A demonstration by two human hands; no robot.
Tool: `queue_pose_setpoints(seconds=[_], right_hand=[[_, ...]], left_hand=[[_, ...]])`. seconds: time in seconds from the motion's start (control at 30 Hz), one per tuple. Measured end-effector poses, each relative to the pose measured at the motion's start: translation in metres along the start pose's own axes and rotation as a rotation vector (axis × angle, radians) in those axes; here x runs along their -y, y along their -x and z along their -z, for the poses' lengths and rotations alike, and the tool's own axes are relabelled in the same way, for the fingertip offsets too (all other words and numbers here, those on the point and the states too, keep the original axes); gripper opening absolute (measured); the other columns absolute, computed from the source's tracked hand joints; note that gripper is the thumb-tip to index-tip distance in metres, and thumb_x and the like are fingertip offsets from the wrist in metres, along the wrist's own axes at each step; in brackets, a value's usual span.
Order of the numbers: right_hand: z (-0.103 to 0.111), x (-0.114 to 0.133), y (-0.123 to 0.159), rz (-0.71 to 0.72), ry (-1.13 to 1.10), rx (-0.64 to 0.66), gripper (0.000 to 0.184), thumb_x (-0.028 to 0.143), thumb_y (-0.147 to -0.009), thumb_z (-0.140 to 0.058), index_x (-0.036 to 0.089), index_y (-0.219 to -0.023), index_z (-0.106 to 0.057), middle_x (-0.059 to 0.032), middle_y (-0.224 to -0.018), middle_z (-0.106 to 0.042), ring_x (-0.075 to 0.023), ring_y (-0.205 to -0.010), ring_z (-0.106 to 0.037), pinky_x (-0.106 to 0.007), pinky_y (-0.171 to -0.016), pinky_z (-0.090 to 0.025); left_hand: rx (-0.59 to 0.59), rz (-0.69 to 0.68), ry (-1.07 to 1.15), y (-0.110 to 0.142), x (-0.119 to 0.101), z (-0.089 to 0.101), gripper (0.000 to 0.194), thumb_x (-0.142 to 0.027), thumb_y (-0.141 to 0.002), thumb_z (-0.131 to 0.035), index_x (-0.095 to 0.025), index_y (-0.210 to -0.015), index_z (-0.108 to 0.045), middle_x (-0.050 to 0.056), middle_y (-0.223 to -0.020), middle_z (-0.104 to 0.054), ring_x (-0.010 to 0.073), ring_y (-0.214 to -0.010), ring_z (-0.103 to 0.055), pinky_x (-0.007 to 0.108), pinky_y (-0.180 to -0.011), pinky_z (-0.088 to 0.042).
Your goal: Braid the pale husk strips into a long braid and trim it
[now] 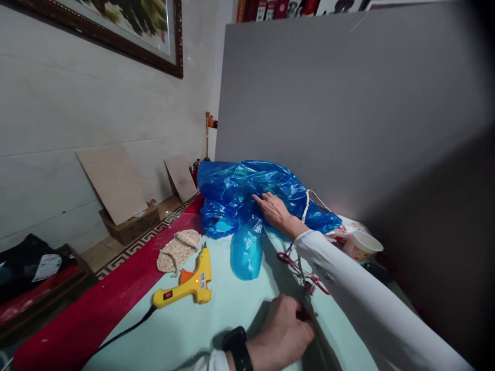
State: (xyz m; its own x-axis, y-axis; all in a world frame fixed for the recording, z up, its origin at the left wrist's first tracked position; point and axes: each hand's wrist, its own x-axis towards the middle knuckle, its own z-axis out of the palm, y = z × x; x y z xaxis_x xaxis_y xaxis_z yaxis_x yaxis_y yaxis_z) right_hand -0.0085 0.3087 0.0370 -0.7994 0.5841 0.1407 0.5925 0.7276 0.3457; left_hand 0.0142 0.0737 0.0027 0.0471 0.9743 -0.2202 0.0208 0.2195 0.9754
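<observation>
My right hand point(274, 208) reaches over a crumpled blue plastic bag point(247, 180). Its index finger is stretched out, and the fingertips are at the bag's surface. Closer to me, my left hand point(286, 330), with a black watch on the wrist, is closed low over the table beside a dark, narrow strip point(323, 342); what its fingers hold, if anything, is hidden. Red-handled scissors point(286, 258) lie partly under my right forearm. A yellow hot glue gun point(193, 281) with a lit orange light lies left of my hands, beside a coiled beige rope piece point(179, 251).
A pale green sheet point(228, 314) covers the table over a red cloth point(104, 296). At the right stands a white paper bowl point(365, 245). A grey panel point(328, 103) rises behind the bag. The glue gun's black cord point(124, 330) runs toward the front left.
</observation>
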Motion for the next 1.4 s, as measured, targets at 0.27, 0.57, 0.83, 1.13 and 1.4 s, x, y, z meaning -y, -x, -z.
queue_pose_setpoints(seconds=[0.27, 0.57, 0.83, 1.13, 1.4], right_hand=[[-0.004, 0.018, -0.012, 0.113, -0.032, -0.057, 0.042, 0.012, -0.093, -0.032, 0.013, -0.127, -0.057, -0.0207, -0.123, -0.052, -0.0308, -0.115, -0.042, -0.040, -0.091, -0.035], [0.028, -0.004, -0.023, -0.059, -0.184, -0.138, 0.025, 0.019, -0.086, -0.045, 0.016, -0.096, -0.067, -0.0155, -0.097, -0.065, -0.0266, -0.094, -0.057, -0.032, -0.075, -0.039], [0.073, -0.048, -0.043, -0.395, -0.387, -0.340, 0.040, 0.012, -0.089, -0.025, 0.007, -0.123, -0.044, -0.0217, -0.101, -0.065, -0.0271, -0.086, -0.060, -0.036, -0.073, -0.044], [0.074, -0.056, -0.022, -0.181, -0.348, -0.299, 0.069, 0.014, -0.077, -0.054, 0.012, -0.141, -0.030, -0.0176, -0.127, -0.057, -0.0281, -0.111, -0.054, -0.036, -0.090, -0.042], [0.046, -0.004, 0.045, -0.112, -0.049, -0.139, 0.034, 0.029, -0.098, -0.026, 0.010, -0.117, -0.047, -0.0175, -0.098, -0.064, -0.0253, -0.081, -0.061, -0.029, -0.064, -0.036]], left_hand=[[0.040, -0.094, -0.018, -0.004, 0.010, -0.001, 0.022, -0.023, -0.068, -0.055, -0.010, -0.071, -0.073, -0.001, -0.061, -0.056, 0.0115, -0.059, -0.044, 0.023, -0.056, -0.035], [0.050, 0.020, -0.142, -0.005, 0.003, 0.000, 0.026, -0.024, -0.072, -0.055, -0.009, -0.079, -0.074, 0.004, -0.072, -0.069, 0.0166, -0.067, -0.055, 0.024, -0.060, -0.040], [0.049, 0.056, -0.161, -0.005, 0.001, -0.001, 0.023, -0.023, -0.070, -0.054, -0.010, -0.077, -0.072, 0.002, -0.069, -0.066, 0.0159, -0.066, -0.053, 0.024, -0.058, -0.038], [0.025, 0.038, -0.111, -0.005, 0.004, -0.001, 0.009, -0.018, -0.065, -0.052, -0.014, -0.060, -0.059, -0.002, -0.058, -0.052, 0.0125, -0.059, -0.045, 0.024, -0.053, -0.031], [-0.029, 0.034, -0.143, -0.009, 0.012, -0.004, 0.012, -0.020, -0.064, -0.052, -0.019, -0.054, -0.046, -0.004, -0.053, -0.042, 0.0113, -0.056, -0.039, 0.024, -0.051, -0.027]])
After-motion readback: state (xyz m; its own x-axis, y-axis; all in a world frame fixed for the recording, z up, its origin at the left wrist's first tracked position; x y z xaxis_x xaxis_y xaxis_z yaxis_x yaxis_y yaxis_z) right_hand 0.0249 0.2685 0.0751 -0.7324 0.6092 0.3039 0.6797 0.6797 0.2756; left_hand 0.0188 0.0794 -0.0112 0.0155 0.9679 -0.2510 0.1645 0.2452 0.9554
